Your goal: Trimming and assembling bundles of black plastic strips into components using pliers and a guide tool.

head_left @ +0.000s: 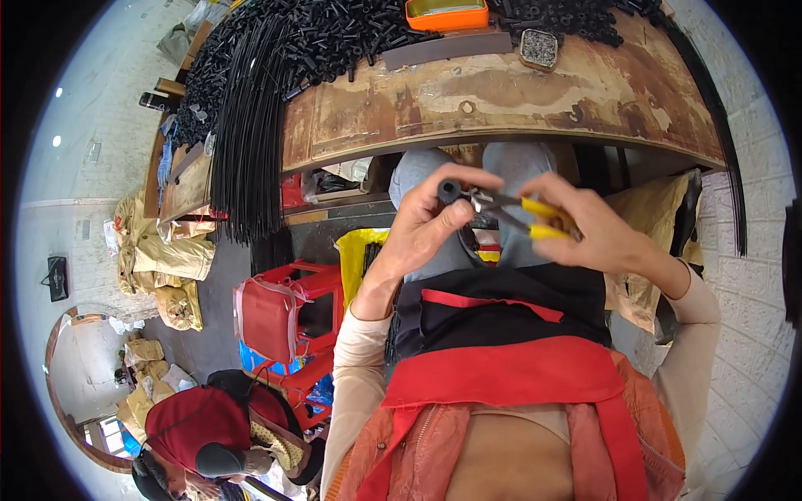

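Over my lap, my left hand [422, 221] grips a short black tube [449, 190], its round hollow end turned up toward me. My right hand [606, 230] is closed round pliers with yellow handles [547, 230]. The metal jaws meet the tube beside my left thumb; whether they pinch a small part there is too small to tell. A long black strand seems to hang below the tube, partly hidden by my hands.
A worn wooden table [501, 108] stands ahead, bearing heaped black tubes [334, 42], an orange tin [447, 15] and a dish of small metal pieces [539, 48]. Long black strands [246, 142] hang off its left. A red stool [276, 313] and another person [200, 426] are at left.
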The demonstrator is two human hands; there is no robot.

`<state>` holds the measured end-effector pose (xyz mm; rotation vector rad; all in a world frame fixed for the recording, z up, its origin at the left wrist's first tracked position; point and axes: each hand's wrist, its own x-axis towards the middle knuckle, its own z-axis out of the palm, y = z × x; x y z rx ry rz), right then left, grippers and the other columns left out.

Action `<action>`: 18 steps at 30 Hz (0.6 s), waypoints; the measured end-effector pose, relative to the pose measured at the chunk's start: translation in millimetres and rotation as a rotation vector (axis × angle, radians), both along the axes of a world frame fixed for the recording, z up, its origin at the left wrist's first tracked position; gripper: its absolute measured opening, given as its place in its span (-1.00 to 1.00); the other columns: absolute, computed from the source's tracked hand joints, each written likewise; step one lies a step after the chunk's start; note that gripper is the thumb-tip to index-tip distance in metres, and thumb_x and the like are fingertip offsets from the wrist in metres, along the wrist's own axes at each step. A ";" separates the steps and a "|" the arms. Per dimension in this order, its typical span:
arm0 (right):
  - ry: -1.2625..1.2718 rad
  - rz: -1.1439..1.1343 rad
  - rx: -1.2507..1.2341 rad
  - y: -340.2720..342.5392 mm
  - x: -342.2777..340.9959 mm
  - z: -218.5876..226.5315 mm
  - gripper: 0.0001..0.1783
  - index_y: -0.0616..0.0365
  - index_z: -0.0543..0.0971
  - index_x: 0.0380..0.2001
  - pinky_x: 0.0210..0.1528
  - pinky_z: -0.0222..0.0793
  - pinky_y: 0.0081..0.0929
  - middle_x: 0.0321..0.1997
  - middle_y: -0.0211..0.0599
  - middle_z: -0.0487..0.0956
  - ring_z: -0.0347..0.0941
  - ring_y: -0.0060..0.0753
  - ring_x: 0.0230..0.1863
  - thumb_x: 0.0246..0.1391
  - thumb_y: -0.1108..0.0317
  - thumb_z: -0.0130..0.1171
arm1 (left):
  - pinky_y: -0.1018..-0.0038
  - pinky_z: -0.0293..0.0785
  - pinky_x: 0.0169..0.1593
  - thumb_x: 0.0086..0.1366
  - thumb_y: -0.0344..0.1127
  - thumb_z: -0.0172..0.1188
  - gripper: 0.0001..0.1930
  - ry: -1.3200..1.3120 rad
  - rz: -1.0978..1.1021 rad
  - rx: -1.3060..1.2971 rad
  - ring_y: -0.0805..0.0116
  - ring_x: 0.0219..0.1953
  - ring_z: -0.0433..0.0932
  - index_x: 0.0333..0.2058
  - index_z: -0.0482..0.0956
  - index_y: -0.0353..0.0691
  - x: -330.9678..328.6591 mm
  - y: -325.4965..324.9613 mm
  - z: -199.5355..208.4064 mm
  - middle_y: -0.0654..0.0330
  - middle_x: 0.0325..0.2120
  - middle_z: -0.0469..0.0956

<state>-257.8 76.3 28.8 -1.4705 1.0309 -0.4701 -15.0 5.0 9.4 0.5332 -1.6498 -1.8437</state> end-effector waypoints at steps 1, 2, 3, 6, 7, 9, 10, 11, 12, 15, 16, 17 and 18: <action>0.222 -0.111 -0.453 -1.7 0.5 -4.8 -0.46 0.28 0.38 0.02 -0.39 0.37 -0.40 -0.28 -0.17 0.48 0.51 -0.32 -0.33 -0.05 0.31 0.23 | 0.66 0.27 -0.25 0.31 0.02 0.15 -0.48 -0.013 0.056 -0.044 0.61 -0.30 0.32 0.06 0.46 -0.27 -0.7 0.1 2.8 0.33 -0.27 0.36; 0.453 -0.222 -0.908 -3.8 -0.7 -8.4 -0.48 0.24 0.39 0.01 -0.33 0.36 -0.37 -0.19 -0.11 0.47 0.50 -0.24 -0.25 -0.03 0.30 0.22 | 0.64 0.26 -0.18 0.39 -0.14 0.10 -0.59 -0.019 0.110 -0.091 0.58 -0.29 0.28 0.09 0.42 -0.25 -1.9 -0.7 4.5 0.34 -0.24 0.33; 0.432 -0.237 -0.889 -7.0 -1.4 -8.7 -0.59 0.24 0.44 -0.05 -0.36 0.34 -0.35 -0.31 -0.05 0.49 0.47 -0.10 -0.36 0.03 0.32 0.18 | 0.64 0.26 -0.18 0.40 -0.19 0.07 -0.62 -0.030 0.094 -0.093 0.57 -0.28 0.27 0.10 0.40 -0.25 -1.2 -0.6 2.9 0.31 -0.21 0.30; 0.315 -0.015 -0.254 -11.9 1.8 12.7 -0.67 0.26 0.48 -0.12 -0.35 0.35 -0.37 -0.43 -0.10 0.52 0.46 -0.14 -0.43 0.09 0.30 0.15 | 0.66 0.25 -0.20 0.41 -0.20 0.06 -0.60 0.073 0.091 0.028 0.56 -0.30 0.26 0.14 0.36 -0.25 2.3 4.4 4.1 0.31 -0.21 0.28; 0.317 -0.016 -0.252 -12.4 4.6 13.3 -0.67 0.26 0.48 -0.12 -0.35 0.35 -0.37 -0.43 -0.10 0.52 0.46 -0.14 -0.43 0.09 0.30 0.15 | 0.65 0.24 -0.25 0.41 -0.20 0.05 -0.61 0.056 0.086 -0.012 0.56 -0.33 0.25 0.11 0.34 -0.26 3.5 2.2 2.2 0.32 -0.29 0.31; 0.307 -0.055 -0.254 -12.4 9.2 15.8 -0.63 0.29 0.49 -0.21 -0.33 0.35 -0.26 -0.50 -0.04 0.53 0.44 -0.02 -0.46 0.20 0.14 0.09 | 0.64 0.23 -0.27 0.41 -0.20 0.06 -0.65 -0.010 0.072 -0.088 0.57 -0.36 0.25 0.06 0.35 -0.27 8.6 -1.0 -1.3 0.32 -0.35 0.32; 0.311 -0.055 -0.252 -11.8 10.0 16.8 -0.63 0.29 0.49 -0.21 -0.33 0.35 -0.26 -0.50 -0.04 0.53 0.44 -0.02 -0.46 0.20 0.14 0.09 | 0.63 0.23 -0.30 0.41 -0.21 0.06 -0.68 -0.080 0.061 -0.166 0.57 -0.38 0.24 0.00 0.36 -0.28 10.9 -2.1 -2.9 0.33 -0.40 0.32; 0.269 -0.066 -0.228 -11.5 10.0 17.4 -0.63 0.29 0.49 -0.22 -0.34 0.35 -0.27 -0.50 -0.06 0.54 0.45 -0.07 -0.46 0.21 0.13 0.07 | 0.63 0.23 -0.30 0.41 -0.21 0.06 -0.68 -0.078 0.063 -0.165 0.57 -0.38 0.24 0.00 0.36 -0.28 12.3 -2.8 -4.1 0.33 -0.40 0.32; 0.229 -0.076 -0.203 -11.6 10.7 19.0 -0.63 0.29 0.48 -0.23 -0.35 0.34 -0.27 -0.49 -0.08 0.54 0.46 -0.12 -0.46 0.23 0.12 0.06 | 0.61 0.23 -0.32 0.41 -0.22 0.07 -0.72 -0.091 0.080 -0.175 0.57 -0.40 0.24 -0.05 0.36 -0.28 13.2 -3.4 -5.2 0.33 -0.44 0.32; 0.307 -0.021 -0.122 -16.9 15.6 46.4 -0.61 0.29 0.48 -0.27 -0.36 0.35 -0.28 -0.54 -0.13 0.53 0.48 -0.22 -0.48 0.26 0.10 0.01 | 0.60 0.23 -0.36 0.40 -0.24 0.08 -0.76 -0.082 0.114 -0.178 0.59 -0.43 0.22 -0.12 0.35 -0.28 16.6 -4.7 -11.3 0.33 -0.48 0.32; 0.310 -0.017 -0.122 -18.2 17.8 50.3 -0.61 0.29 0.48 -0.27 -0.36 0.35 -0.28 -0.54 -0.13 0.53 0.48 -0.22 -0.48 0.26 0.10 0.01 | 0.61 0.22 -0.37 0.40 -0.26 0.09 -0.77 -0.062 0.127 -0.173 0.59 -0.44 0.22 -0.13 0.34 -0.28 17.6 -5.5 -12.9 0.33 -0.48 0.32; 0.349 -0.024 -0.078 -18.7 19.1 53.0 -0.65 0.29 0.47 -0.29 -0.38 0.34 -0.34 -0.55 -0.20 0.54 0.47 -0.29 -0.50 0.24 0.14 0.04 | 0.61 0.22 -0.37 0.40 -0.26 0.09 -0.77 -0.057 0.129 -0.170 0.59 -0.44 0.22 -0.13 0.34 -0.28 18.1 -6.3 -13.3 0.33 -0.48 0.32; 0.388 -0.032 -0.035 -20.3 19.3 54.2 -0.69 0.28 0.47 -0.30 -0.40 0.33 -0.41 -0.56 -0.26 0.54 0.46 -0.36 -0.51 0.23 0.19 0.06 | 0.62 0.22 -0.37 0.40 -0.27 0.08 -0.79 -0.082 0.115 -0.141 0.61 -0.45 0.23 -0.14 0.34 -0.28 18.7 -7.5 -12.7 0.34 -0.49 0.32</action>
